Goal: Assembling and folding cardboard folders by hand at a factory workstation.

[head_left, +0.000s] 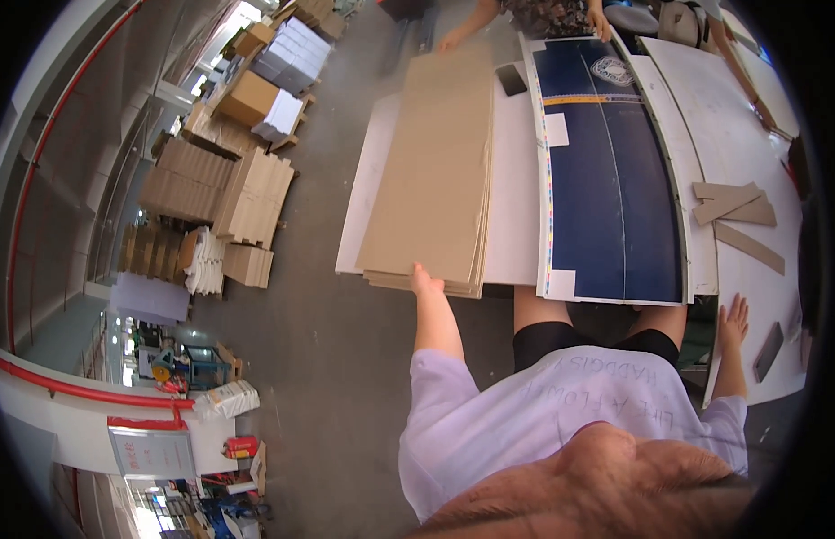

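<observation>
My left hand (424,280) grips the near edge of a long brown cardboard sheet (432,171), on top of a stack of similar sheets. Part of its fingers lies over the top face; the rest are hard to make out. A co-worker's hand (450,41) is at the far end of the same sheet. My right hand (733,322) rests open with fingers spread on a white tabletop (759,283). Between my arms lies a dark blue printed sheet (606,180) with white margins, a colour strip and white corner patches. The co-worker's other hand (599,22) touches its far edge.
Grey-brown cardboard strips (736,205) lie on the right table, with a dark flat object (768,350) near my right hand. A black phone-like object (511,79) sits beyond the stack. Pallets of stacked cardboard (256,193) stand across the grey floor (318,359) at left.
</observation>
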Action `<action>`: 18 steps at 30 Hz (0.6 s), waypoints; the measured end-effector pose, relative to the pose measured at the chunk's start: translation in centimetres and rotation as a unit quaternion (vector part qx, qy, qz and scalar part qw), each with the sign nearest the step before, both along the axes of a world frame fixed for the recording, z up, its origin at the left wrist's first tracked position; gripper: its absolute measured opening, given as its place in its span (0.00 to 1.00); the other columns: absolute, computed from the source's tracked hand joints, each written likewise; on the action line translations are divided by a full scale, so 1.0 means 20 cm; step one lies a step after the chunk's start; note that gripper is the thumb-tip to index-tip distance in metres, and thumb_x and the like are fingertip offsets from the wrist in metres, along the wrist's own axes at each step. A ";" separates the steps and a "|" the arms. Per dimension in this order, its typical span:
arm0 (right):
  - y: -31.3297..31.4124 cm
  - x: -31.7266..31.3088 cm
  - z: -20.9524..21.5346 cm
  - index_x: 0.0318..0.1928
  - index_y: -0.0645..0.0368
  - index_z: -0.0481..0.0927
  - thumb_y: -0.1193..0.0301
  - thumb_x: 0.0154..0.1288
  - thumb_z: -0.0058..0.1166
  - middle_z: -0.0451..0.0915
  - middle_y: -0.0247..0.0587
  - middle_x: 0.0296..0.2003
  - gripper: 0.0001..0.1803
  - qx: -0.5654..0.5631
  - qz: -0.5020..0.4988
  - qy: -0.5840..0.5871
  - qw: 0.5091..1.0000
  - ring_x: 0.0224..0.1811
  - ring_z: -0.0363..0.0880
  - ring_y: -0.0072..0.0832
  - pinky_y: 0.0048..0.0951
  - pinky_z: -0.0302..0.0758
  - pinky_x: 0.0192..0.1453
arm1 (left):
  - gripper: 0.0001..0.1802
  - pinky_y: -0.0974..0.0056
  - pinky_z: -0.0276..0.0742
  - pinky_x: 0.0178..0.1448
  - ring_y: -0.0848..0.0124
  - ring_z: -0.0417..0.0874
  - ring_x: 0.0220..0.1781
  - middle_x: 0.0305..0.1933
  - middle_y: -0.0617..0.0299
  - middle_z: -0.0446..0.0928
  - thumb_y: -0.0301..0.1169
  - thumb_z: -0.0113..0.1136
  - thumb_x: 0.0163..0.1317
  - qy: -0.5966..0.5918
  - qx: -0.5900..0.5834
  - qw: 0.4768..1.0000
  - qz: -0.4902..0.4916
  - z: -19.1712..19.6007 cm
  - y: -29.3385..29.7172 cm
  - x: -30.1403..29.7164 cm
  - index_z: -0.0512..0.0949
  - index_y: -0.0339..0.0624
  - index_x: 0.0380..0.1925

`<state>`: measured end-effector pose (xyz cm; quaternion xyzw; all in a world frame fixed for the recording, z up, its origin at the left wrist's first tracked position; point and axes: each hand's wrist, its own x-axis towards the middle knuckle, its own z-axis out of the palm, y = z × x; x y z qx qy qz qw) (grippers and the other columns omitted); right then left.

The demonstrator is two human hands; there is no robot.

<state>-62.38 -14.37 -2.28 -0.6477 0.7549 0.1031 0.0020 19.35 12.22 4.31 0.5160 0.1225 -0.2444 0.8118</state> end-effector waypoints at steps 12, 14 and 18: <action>0.00 -0.08 -0.13 0.75 0.35 0.47 0.43 0.72 0.33 0.45 0.32 0.76 0.36 -0.067 0.022 0.017 0.997 0.78 0.42 0.35 0.57 0.47 0.74 | 0.23 0.53 0.81 0.50 0.56 0.81 0.50 0.48 0.49 0.78 0.32 0.63 0.63 -0.035 0.265 0.963 0.023 0.13 0.09 -0.08 0.68 0.29 0.51; -0.06 0.04 -0.08 0.75 0.35 0.47 0.43 0.72 0.34 0.46 0.33 0.76 0.35 -0.066 0.039 0.008 0.997 0.78 0.42 0.35 0.57 0.47 0.74 | 0.29 0.53 0.79 0.53 0.53 0.79 0.53 0.52 0.45 0.75 0.37 0.69 0.57 -0.195 0.457 0.868 0.007 0.04 0.29 0.02 0.68 0.32 0.51; 0.06 -0.08 -0.08 0.75 0.36 0.48 0.43 0.72 0.33 0.47 0.33 0.76 0.35 -0.059 0.012 0.029 0.998 0.78 0.43 0.35 0.56 0.47 0.74 | 0.33 0.52 0.72 0.62 0.48 0.73 0.60 0.58 0.43 0.71 0.37 0.70 0.54 -0.252 0.600 0.759 0.031 0.32 0.06 -0.31 0.67 0.33 0.55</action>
